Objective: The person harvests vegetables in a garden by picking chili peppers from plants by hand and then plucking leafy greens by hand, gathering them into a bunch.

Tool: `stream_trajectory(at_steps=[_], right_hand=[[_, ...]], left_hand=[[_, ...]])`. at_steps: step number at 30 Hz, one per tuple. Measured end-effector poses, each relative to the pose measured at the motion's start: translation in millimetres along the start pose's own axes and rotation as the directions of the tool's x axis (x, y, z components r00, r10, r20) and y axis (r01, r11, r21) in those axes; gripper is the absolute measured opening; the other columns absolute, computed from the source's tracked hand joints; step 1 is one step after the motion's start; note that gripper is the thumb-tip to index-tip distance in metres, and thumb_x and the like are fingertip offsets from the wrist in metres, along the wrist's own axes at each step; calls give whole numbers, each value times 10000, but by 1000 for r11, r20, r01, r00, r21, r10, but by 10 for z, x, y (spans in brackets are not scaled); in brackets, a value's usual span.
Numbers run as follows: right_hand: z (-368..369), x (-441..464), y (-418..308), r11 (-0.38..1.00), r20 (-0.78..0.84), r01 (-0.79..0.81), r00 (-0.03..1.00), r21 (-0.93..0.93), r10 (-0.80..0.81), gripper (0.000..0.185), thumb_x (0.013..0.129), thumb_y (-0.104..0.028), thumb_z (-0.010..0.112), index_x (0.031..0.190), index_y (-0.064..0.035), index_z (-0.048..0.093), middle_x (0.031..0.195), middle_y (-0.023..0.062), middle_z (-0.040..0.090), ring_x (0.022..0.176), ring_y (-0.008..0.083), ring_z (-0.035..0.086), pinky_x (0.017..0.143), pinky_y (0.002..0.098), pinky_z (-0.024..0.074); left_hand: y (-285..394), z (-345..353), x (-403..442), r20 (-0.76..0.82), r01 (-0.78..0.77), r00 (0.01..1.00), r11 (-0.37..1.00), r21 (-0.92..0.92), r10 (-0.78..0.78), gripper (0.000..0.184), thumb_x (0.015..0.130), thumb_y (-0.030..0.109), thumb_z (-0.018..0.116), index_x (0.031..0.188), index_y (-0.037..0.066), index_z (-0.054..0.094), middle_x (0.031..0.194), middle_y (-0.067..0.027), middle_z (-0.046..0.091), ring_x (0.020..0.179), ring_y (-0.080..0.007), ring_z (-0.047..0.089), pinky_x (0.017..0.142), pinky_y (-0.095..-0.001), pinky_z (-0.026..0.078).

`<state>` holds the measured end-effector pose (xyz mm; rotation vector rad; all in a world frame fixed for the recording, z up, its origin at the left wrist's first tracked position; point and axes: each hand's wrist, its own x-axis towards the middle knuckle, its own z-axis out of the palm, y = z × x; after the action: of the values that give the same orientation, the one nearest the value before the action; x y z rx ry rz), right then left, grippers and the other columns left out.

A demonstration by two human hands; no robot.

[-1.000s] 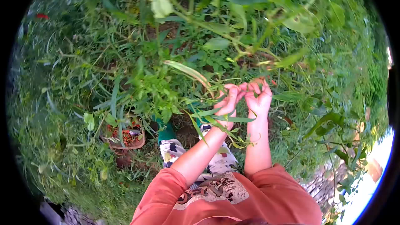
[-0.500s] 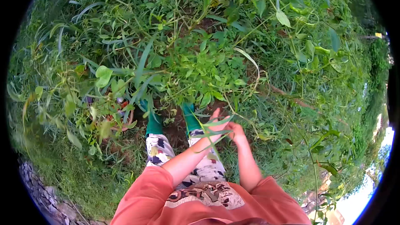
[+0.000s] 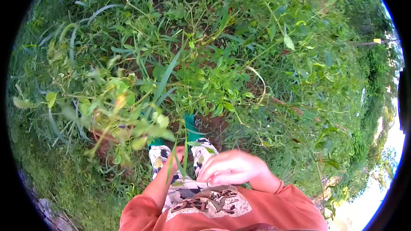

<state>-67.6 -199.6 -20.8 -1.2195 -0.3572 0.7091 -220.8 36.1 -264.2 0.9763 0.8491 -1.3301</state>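
Note:
My left hand [image 3: 179, 153] is low in front of my trousers [image 3: 159, 152], beside my left leg. Long green grass blades [image 3: 183, 167] cross in front of it and my forearm, and its fingers are too small and covered to read. Before my belly, my right hand [image 3: 233, 169] is blurred by motion. Its fingers are loosely stretched toward the left, and nothing shows in them. Ahead of my feet grows a leafy green plant [image 3: 209, 87].
Green boots [image 3: 190, 126] stand on bare soil among weeds. A reddish basket [image 3: 100, 136] sits at the left, partly hidden by blurred leaves [image 3: 128, 124]. Tall stems with long green pods [image 3: 319, 65] rise at the right. Stones [image 3: 47, 209] lie at lower left.
My hands were close together by the grass blades ahead of my knees. Now they are apart and nearer my body, the left lower and further left. The view has shifted slightly.

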Motion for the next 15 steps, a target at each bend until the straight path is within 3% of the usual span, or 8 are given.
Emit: stream_trajectory(at_steps=[1, 2, 4, 7, 11, 13, 14, 15], right_hand=[[-122, 158, -150, 993, -244, 79, 968, 84, -56, 224, 849, -163, 547, 1009, -6, 561, 973, 118, 583, 908, 229, 572, 806, 329, 451], [-246, 334, -232, 977, -501, 162, 862, 139, -72, 247, 857, -147, 534, 1042, 17, 544, 1018, 128, 569, 948, 226, 560, 843, 329, 443], [-725, 752, -119, 965, -818, 217, 576, 147, -5, 343, 859, -111, 508, 1155, 57, 457, 1160, 145, 496, 1065, 232, 504, 914, 341, 418], [-1539, 1167, 254, 917, -975, 345, 163, 200, 151, 358, 845, -1, 398, 1201, 35, 400, 1216, 145, 430, 1104, 225, 451, 928, 351, 391], [-2377, 1542, 589, 916, -917, 314, -229, 249, 328, 267, 843, -35, 384, 1091, -64, 479, 1024, 68, 530, 886, 195, 523, 752, 315, 447], [-2857, 1560, 791, 854, -857, 231, -124, 466, 500, 254, 864, -71, 369, 1077, -101, 504, 937, 32, 577, 814, 179, 541, 663, 321, 457], [-3118, 1492, 1048, 902, -922, 203, 22, 382, 386, 247, 883, -111, 353, 1056, -149, 525, 909, 18, 599, 754, 175, 546, 623, 330, 457], [-3269, 1471, 1119, 896, -918, 200, 55, 396, 394, 210, 882, -171, 399, 1048, -179, 526, 956, 21, 601, 755, 182, 547, 637, 340, 455]], left_hand=[[-250, -78, -21, -35, -71, 997, 981, -178, 65, 248, 858, 191, 548, 1080, 90, 499, 639, -18, 536, 453, -113, 461, 398, -259, 382], [-407, -190, -24, -45, -49, 998, 988, -148, 43, 228, 859, 180, 546, 1065, 92, 502, 631, -22, 536, 445, -116, 459, 394, -265, 383], [-322, -196, -180, -90, -16, 996, 982, -186, 0, 196, 862, 161, 537, 1042, 93, 503, 617, -30, 535, 430, -120, 451, 388, -273, 386], [-99, -108, -546, -142, -59, 990, 950, -306, 15, 178, 859, 100, 487, 1037, 96, 487, 595, -43, 519, 417, -125, 432, 387, -272, 378], [49, -166, -768, -95, -129, 990, 913, -388, 100, 175, 862, 91, 467, 1035, 73, 483, 595, -47, 517, 426, -128, 431, 396, -290, 386], [104, -222, -877, -30, -138, 990, 896, -421, 138, 159, 872, 110, 470, 1020, 54, 483, 599, -58, 515, 426, -132, 422, 407, -305, 391], [137, -244, -957, 1, -149, 986, 883, -446, 167, 155, 876, 118, 470, 1015, 52, 491, 600, -64, 516, 428, -137, 423, 409, -306, 392], [158, -248, -1028, 32, -158, 980, 867, -472, 196, 153, 880, 126, 471, 1010, 50, 498, 602, -70, 517, 430, -142, 425, 411, -307, 392]])
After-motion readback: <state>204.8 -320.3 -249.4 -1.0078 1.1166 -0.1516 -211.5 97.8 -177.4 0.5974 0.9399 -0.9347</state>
